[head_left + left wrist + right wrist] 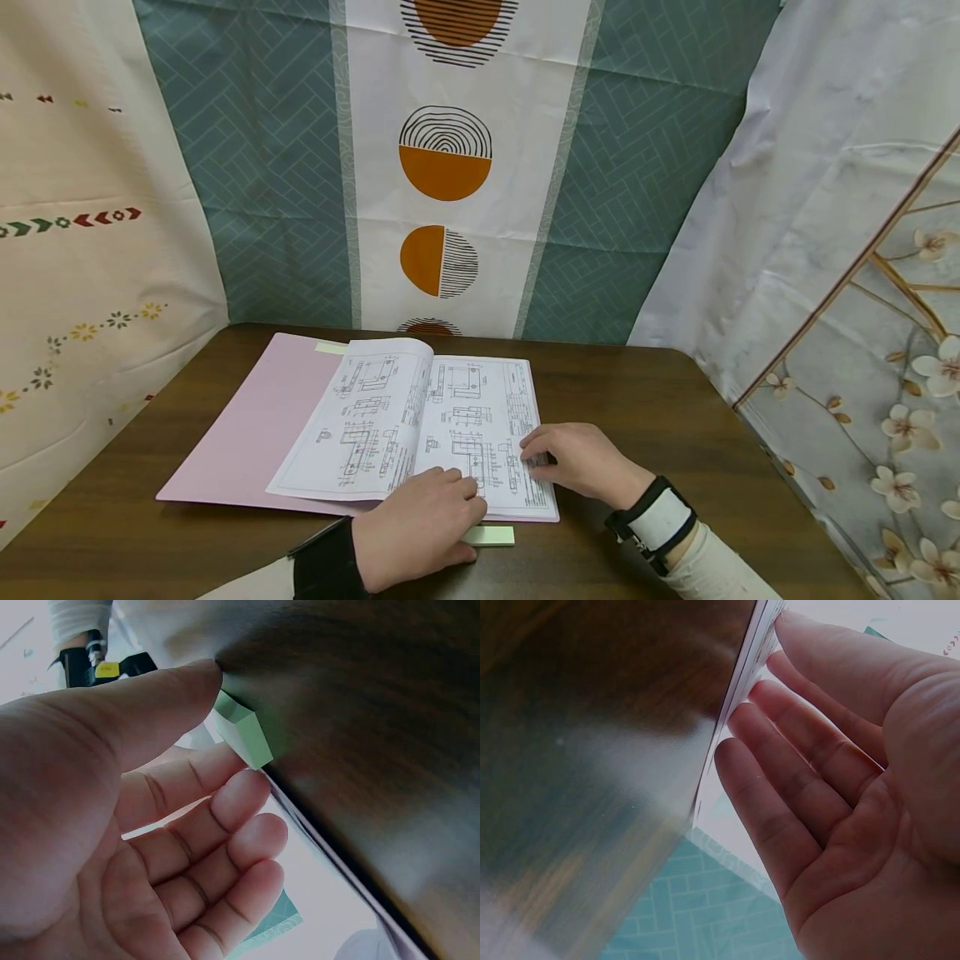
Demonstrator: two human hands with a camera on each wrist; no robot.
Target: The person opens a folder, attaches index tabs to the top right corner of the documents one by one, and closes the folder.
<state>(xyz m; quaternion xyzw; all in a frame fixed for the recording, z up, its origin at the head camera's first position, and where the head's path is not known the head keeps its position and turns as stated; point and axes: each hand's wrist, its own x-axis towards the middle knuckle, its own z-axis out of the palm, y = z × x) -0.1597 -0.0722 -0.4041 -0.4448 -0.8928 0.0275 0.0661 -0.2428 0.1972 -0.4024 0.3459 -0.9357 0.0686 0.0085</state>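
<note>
An open booklet of technical drawings (465, 392) lies inside a pink folder (247, 433) on the table; its left-hand page curves up near the fold. In front of the booklet's lower edge, my left hand (423, 525) has its thumb and index finger on either side of a pale green sticky note pad (493, 536). The left wrist view shows the pad (244, 731) between thumb and index finger, with the other fingers loosely bent. My right hand (581, 462) rests on the right-hand page's outer edge, its fingers nearly straight and the thumb tip at the page edges (763, 637).
A pale green strip (330, 347) sticks to the folder's top edge. The dark wooden table (630, 400) extends right of the booklet. Patterned cloths (285, 167) hang behind the table and along both sides. Both wrists wear black straps (652, 521).
</note>
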